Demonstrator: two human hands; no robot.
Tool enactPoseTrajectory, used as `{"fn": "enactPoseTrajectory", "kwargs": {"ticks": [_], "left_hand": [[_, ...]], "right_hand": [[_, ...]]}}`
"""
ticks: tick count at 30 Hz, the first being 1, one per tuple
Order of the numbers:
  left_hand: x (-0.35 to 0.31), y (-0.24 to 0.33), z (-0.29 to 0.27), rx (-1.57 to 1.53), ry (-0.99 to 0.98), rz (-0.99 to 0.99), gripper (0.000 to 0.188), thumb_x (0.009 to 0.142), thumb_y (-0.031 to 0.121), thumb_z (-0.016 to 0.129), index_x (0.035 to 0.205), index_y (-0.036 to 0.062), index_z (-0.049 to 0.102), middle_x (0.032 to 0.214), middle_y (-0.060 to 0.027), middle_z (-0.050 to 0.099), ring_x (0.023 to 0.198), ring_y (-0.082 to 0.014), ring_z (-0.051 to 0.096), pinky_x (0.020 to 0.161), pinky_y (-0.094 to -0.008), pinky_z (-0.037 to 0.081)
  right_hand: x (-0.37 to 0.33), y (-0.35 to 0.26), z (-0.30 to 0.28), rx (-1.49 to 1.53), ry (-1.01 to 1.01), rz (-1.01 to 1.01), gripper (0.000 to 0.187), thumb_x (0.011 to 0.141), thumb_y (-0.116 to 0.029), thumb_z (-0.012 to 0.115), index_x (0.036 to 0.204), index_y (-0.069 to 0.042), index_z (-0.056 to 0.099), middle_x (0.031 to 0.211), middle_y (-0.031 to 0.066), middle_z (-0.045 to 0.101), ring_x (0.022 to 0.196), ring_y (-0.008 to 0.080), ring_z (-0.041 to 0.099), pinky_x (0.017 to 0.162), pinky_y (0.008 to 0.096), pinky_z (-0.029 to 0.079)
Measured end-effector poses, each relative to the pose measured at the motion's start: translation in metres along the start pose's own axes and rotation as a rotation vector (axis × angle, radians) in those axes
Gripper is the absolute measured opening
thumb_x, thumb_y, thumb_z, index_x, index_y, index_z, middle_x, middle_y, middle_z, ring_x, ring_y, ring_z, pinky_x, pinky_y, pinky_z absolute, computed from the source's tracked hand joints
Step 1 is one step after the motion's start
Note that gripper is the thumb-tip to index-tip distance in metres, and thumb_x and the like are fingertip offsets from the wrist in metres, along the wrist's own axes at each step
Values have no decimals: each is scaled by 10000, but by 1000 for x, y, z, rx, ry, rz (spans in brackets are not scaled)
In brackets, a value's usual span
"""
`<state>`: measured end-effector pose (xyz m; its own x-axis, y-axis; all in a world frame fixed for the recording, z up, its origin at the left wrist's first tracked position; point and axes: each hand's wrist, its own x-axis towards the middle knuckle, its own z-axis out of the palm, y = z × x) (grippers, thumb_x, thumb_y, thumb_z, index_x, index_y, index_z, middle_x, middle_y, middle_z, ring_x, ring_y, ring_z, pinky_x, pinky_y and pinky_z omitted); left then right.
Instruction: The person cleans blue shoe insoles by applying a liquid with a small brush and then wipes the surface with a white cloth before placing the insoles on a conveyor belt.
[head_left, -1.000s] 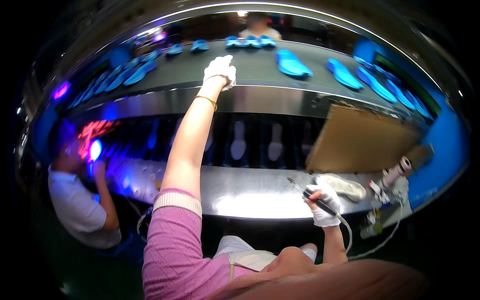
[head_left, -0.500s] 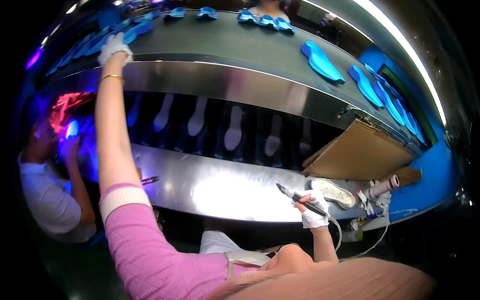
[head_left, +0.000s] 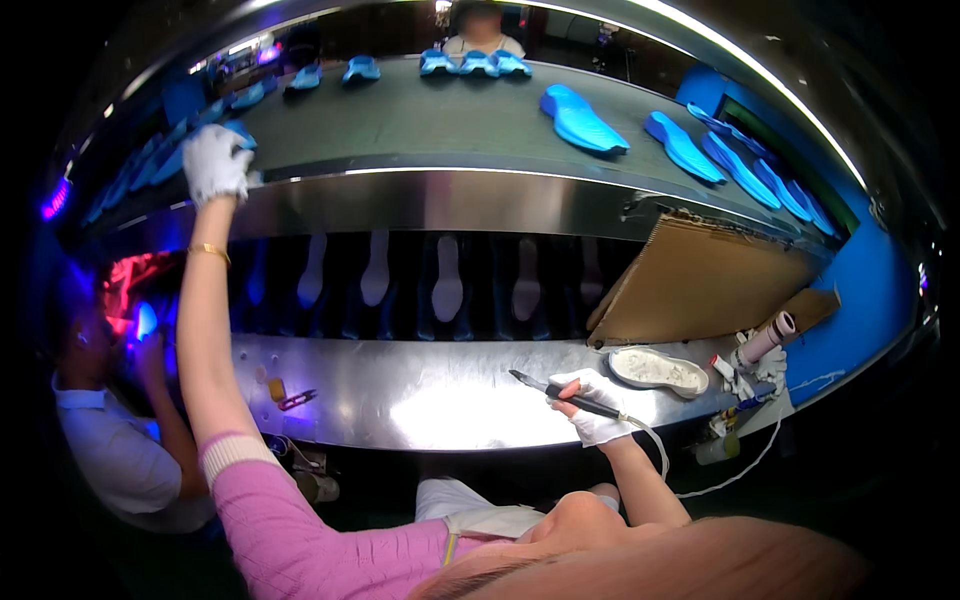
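My left hand (head_left: 217,163), in a white glove, reaches to the front edge of the dark green belt (head_left: 400,125). Its fingers are curled round a blue shoe sole (head_left: 240,130), which shows partly behind the glove. Over the metal ledge (head_left: 440,405), my right hand (head_left: 592,405) grips a black pen-shaped tool (head_left: 590,402) with a pale cord. That glove leaves some fingertips bare, and the tool's pointed tip faces left. Just right of this hand lies a whitish shoe sole (head_left: 658,371) with a speckled surface.
More blue soles (head_left: 583,120) lie along the belt. Below it, pale soles (head_left: 447,280) stand in a dark recess. A cardboard sheet (head_left: 700,280) leans at the right, by a pink tube (head_left: 768,338). A small red cutter (head_left: 297,400) lies left. One co-worker (head_left: 120,430) sits left; another (head_left: 483,30) is beyond the belt.
My left hand has drawn back toward the belt's front edge, the blue sole with it. My right hand keeps its hold on the pen-shaped tool. The whole view has shifted.
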<state>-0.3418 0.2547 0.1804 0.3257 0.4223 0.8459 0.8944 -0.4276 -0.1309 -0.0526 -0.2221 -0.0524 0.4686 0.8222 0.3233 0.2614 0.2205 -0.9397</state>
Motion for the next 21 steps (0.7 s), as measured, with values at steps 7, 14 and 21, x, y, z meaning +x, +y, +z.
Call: {"fn": "enactPoseTrajectory", "kwargs": {"ticks": [7, 14, 21], "left_hand": [[-54, 136, -109, -1240, 295, -163, 171, 806, 159, 702, 895, 28, 635, 947, -68, 631, 852, -115, 578, 815, -246, 447], [-74, 175, -177, -2390, 228, -400, 448, 952, 395, 438, 765, 10, 568, 777, -99, 584, 657, -173, 549, 615, -294, 487], [-181, 256, -120, -2949, -1161, -135, 595, 980, 421, 270, 610, 58, 562, 923, -190, 614, 913, -264, 573, 818, -350, 462]], "right_hand": [[-39, -24, -29, -61, 67, -38, 199, 711, 86, 684, 827, -48, 595, 886, 69, 615, 769, 126, 597, 685, 243, 492], [-66, -9, -51, 150, 296, 113, 189, 719, 92, 681, 833, -43, 615, 839, 70, 648, 705, 117, 623, 674, 235, 513], [-77, -13, -37, 291, 315, 212, 154, 762, 32, 674, 881, -24, 593, 806, 64, 642, 695, 114, 616, 664, 233, 507]]}}
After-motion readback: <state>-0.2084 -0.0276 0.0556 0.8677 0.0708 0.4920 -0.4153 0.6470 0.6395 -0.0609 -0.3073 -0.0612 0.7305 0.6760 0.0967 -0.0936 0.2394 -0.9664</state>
